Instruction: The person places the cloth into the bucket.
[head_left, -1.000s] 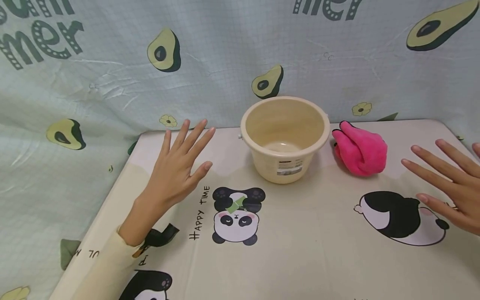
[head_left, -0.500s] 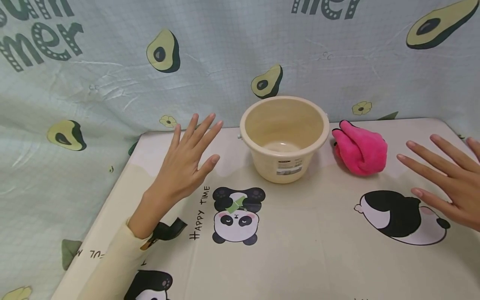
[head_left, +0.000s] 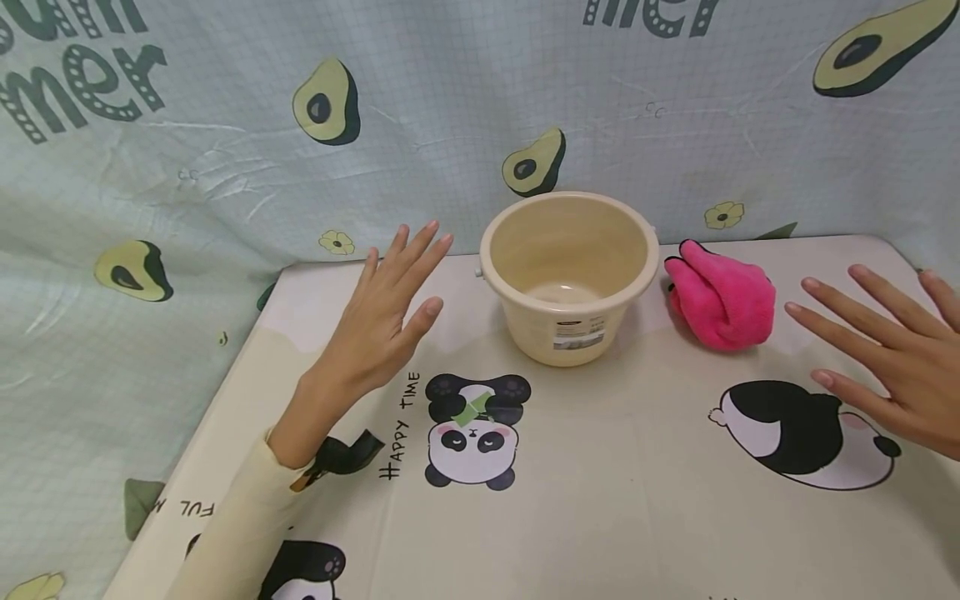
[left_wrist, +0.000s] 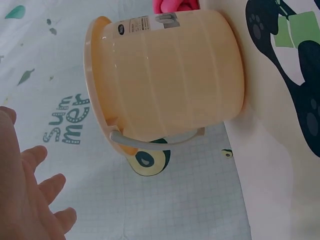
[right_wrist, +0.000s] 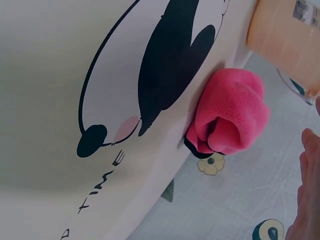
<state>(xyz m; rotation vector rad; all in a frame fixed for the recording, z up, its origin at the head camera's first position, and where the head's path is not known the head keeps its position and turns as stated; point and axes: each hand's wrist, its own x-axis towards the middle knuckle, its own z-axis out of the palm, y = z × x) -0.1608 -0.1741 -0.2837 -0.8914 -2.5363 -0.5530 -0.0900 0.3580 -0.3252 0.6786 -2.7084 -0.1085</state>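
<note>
A cream plastic bucket (head_left: pixel 567 333) with a label on its front stands upright at the back of the table. In the left wrist view, its pale handle (left_wrist: pixel 157 145) hangs down along the side. To the bucket's right lies a bunched pink cloth (head_left: pixel 723 300) with dark edging, apart from it. My left hand (head_left: pixel 386 317) hovers left of the bucket, fingers extended, holding nothing. My right hand (head_left: pixel 892 358) is raised to the right of the cloth, its fingers spread and touching nothing. Only part of each hand shows in the wrist views.
The pale table covering (head_left: pixel 600 500) carries printed pandas and lettering. Behind the table hangs a light curtain (head_left: pixel 435 100) with avocado prints, close to the bucket's back. A black strap end (head_left: pixel 348 454) sticks out from the left wrist.
My left hand has moved a little right and toward the back, nearer the bucket. My right hand has shifted slightly left, toward the cloth. Bucket and cloth stay in place.
</note>
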